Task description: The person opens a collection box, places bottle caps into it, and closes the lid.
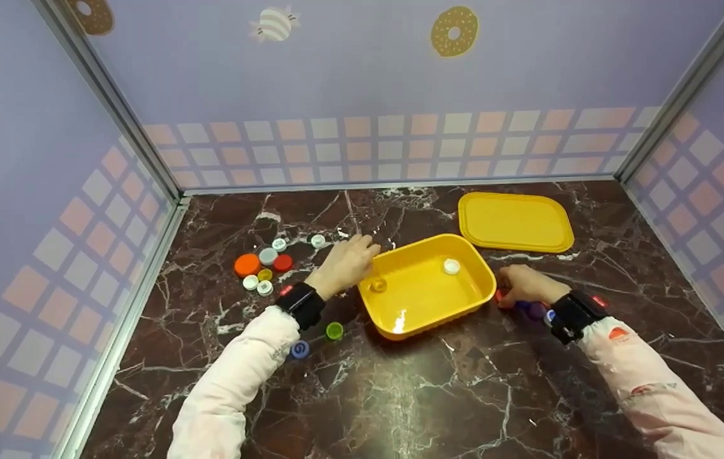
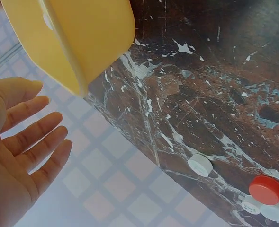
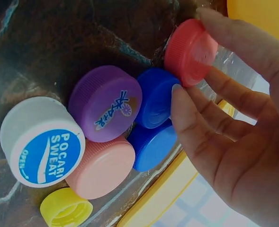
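Beside the left rim of a yellow plastic box [image 1: 425,290], my left hand [image 1: 349,261] has its fingers loosely extended and holds nothing. My right hand [image 1: 521,285] is at the box's right side, pinching a red bottle cap [image 3: 191,52] between thumb and finger. Close to those fingertips sit a blue cap [image 3: 158,97], a second blue cap [image 3: 153,146], a purple cap [image 3: 105,104], a pink cap [image 3: 103,168], a white cap with blue lettering [image 3: 44,142] and a yellow cap [image 3: 66,208]. Inside the box lie a white cap [image 1: 451,266] and a yellowish cap [image 1: 378,285].
A yellow lid [image 1: 516,222] lies behind the box on the right. On the left are an orange cap [image 1: 247,264], a red cap [image 1: 282,262] and several white ones. A green cap [image 1: 334,331] and a blue cap [image 1: 300,349] sit near my left forearm. Patterned walls enclose the marbled table.
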`<state>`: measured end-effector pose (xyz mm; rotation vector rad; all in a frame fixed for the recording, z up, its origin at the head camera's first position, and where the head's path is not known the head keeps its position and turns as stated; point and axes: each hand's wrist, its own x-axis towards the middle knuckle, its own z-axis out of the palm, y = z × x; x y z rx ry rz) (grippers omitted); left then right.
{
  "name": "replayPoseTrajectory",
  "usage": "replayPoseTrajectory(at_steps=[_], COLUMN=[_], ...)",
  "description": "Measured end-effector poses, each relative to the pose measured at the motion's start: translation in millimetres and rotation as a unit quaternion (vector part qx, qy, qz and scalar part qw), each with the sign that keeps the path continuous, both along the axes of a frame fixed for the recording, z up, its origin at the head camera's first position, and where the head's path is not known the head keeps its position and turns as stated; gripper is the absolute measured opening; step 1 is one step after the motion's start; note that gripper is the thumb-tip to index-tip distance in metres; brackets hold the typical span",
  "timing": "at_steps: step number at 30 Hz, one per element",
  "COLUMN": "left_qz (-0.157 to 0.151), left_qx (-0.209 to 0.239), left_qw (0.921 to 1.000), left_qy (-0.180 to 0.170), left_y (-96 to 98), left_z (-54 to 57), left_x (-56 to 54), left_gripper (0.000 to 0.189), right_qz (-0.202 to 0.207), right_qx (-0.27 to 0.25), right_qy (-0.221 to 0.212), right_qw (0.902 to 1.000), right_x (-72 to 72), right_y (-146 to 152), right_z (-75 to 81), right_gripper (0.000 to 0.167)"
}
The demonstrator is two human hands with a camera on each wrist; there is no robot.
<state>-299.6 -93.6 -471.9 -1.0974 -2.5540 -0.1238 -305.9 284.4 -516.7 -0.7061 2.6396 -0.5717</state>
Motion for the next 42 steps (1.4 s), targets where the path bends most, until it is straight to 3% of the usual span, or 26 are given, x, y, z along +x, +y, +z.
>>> replayPoseTrajectory(at_steps=[9, 19, 25, 33, 38, 42], left_qz=[0.035, 0.066, 0.085, 0.104, 0.122, 0.128], left_qx=[0.022, 0.043, 0.051, 0.037, 0.02, 0.007], left_qw=[0.999, 0.9965, 0.995, 0.9938, 0.9914, 0.9896], left_qy=[0.016, 0.028, 0.013, -0.015, -0.044, -0.065], left_y=[-9.4, -25.9, -37.5, -47.7, -52.0, -55.2], left_z=[-1.4, -12.7, -18.0, -24.0, -25.0, -25.6], left_x=[-3.4, -8.7, -8.2, -3.8, -1.6, 0.1], left_gripper=[0.008, 0.011, 0.012, 0.018, 0.029, 0.023], right_qz=[0.035, 0.018, 0.008, 0.021, 0.046, 0.083], right_qx=[-0.012, -0.044, -0.05, -0.05, -0.053, -0.041], right_qy=[0.042, 0.072, 0.121, 0.132, 0.142, 0.147], right_qw=[0.9984, 0.9963, 0.9913, 0.9898, 0.9874, 0.9849], right_x=[-2.3, -14.6, -25.7, -34.4, -33.1, -31.3], right_y=[-2.0, 6.1, 4.3, -15.8, -38.8, -59.0], right_z=[4.7, 26.0, 46.8, 74.1, 82.0, 82.2], right_gripper=[0.022, 0.02, 0.023, 0.025, 0.026, 0.025])
